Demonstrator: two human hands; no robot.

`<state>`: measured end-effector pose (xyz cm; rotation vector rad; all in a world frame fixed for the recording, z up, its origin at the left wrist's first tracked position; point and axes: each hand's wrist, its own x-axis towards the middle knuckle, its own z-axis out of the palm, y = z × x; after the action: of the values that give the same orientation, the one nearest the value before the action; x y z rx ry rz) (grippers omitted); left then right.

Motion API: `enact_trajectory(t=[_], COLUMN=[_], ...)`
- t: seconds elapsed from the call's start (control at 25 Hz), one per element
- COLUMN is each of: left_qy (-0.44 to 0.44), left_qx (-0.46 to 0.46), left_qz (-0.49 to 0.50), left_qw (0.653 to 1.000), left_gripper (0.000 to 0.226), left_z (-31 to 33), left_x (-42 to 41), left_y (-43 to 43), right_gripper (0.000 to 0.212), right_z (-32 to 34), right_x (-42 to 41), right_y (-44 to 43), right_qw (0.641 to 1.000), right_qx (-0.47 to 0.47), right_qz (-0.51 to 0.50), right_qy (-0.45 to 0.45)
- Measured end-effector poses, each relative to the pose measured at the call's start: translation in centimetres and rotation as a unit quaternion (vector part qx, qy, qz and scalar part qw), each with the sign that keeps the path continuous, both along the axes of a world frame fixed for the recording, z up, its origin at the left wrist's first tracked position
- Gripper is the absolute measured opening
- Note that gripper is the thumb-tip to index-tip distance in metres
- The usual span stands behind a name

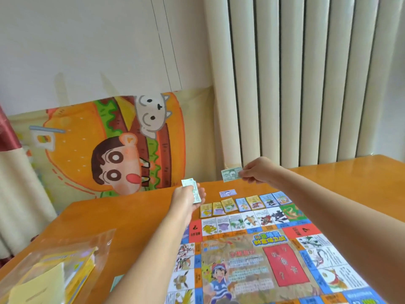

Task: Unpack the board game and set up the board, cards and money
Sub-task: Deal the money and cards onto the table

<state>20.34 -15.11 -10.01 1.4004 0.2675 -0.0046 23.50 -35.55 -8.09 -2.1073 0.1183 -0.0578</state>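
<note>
The colourful game board (263, 260) lies unfolded on the wooden table (131, 216). Along its far edge runs a row of several property cards (243, 204). Beyond them one purple banknote (228, 193) lies flat on the table. My left hand (188, 197) grips a stack of play money (194, 190) above the table, left of the cards. My right hand (256, 171) pinches a single green banknote (231, 174) by its right end, held in the air above the table's far edge.
A clear plastic bag (65, 255) with yellow paper sheets inside lies at the table's near left corner. A cartoon burger cloth (109, 145) hangs behind the table. Pale pleated curtains (306, 84) hang at the back right.
</note>
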Motion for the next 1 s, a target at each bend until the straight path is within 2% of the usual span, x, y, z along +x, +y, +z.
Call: enact_trajectory(t=[0.12,0.28,0.36,0.48,0.6,0.76,0.84,1.0], left_qy=[0.039,0.063,0.081,0.108,0.115,0.116,0.119,0.112], left_qx=[-0.043,-0.117,-0.126,-0.142,-0.176,-0.243,-0.275,-0.274], left_qz=[-0.006,-0.019,-0.025,-0.020,-0.029,-0.024,-0.022,-0.013], left_qw=[0.998,0.991,0.988,0.984,0.977,0.963,0.954,0.955], left_gripper=[0.029,0.027,0.025,0.025,0.031,0.037,0.037,0.035], left_z=[-0.8,-2.3,-2.9,-3.7,-4.4,-4.5,-4.7,-5.7], left_x=[4.0,7.8,8.8,10.2,11.4,12.5,12.3,12.0], left_y=[-0.3,-1.1,-1.8,-2.5,-2.3,-2.8,-3.3,-4.0], right_gripper=[0.033,0.046,0.051,0.055,0.048,0.049,0.057,0.061], right_z=[-2.0,-5.2,-6.5,-8.0,-9.3,-10.0,-9.7,-9.2], right_x=[3.8,7.9,9.5,11.3,11.9,12.2,11.9,11.4], right_y=[-0.6,0.1,0.4,0.7,1.1,0.8,0.9,0.5], right_qw=[0.997,0.992,0.989,0.982,0.968,0.967,0.968,0.967], right_qx=[-0.062,-0.100,-0.115,-0.141,-0.199,-0.206,-0.201,-0.199], right_qz=[-0.028,-0.052,-0.060,-0.065,-0.077,-0.076,-0.072,-0.063], right_qy=[0.031,0.055,0.074,0.104,0.134,0.131,0.129,0.144])
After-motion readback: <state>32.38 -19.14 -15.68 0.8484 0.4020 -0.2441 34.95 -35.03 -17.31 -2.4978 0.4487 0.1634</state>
